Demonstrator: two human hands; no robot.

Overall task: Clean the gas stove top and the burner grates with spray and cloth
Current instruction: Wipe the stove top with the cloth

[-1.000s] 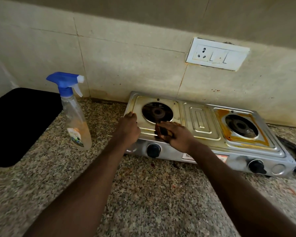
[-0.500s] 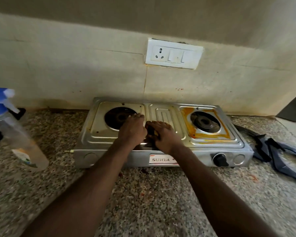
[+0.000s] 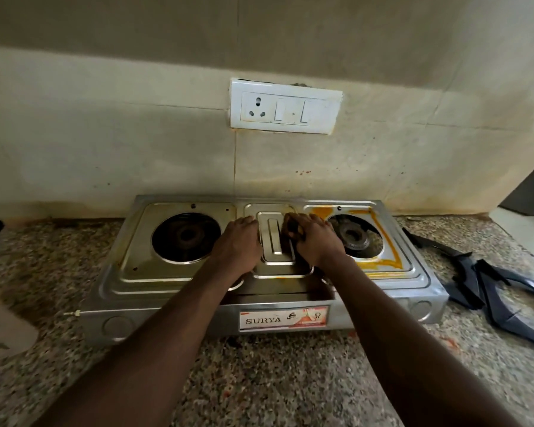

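A steel two-burner gas stove (image 3: 173, 274) stands on the granite counter against the wall, its grates taken off. The left burner (image 3: 185, 237) has a clean surround; an orange stain (image 3: 383, 238) rings the right burner (image 3: 355, 237). My left hand (image 3: 239, 241) rests on the stove top at the left edge of the raised centre panel. My right hand (image 3: 316, 243) holds a small dark scrub pad (image 3: 293, 228) against the panel's right side. Two dark burner grates (image 3: 490, 288) lie on the counter right of the stove.
The base of the spray bottle (image 3: 3, 329) shows blurred at the lower left edge. A white socket and switch plate (image 3: 285, 106) is on the wall above the stove. Speckled granite counter (image 3: 259, 365) spreads in front.
Both hands have moved right and back across the stove, from the front of the left burner to the centre panel. The view swung right, so the bottle slid to the edge and the grates appeared.
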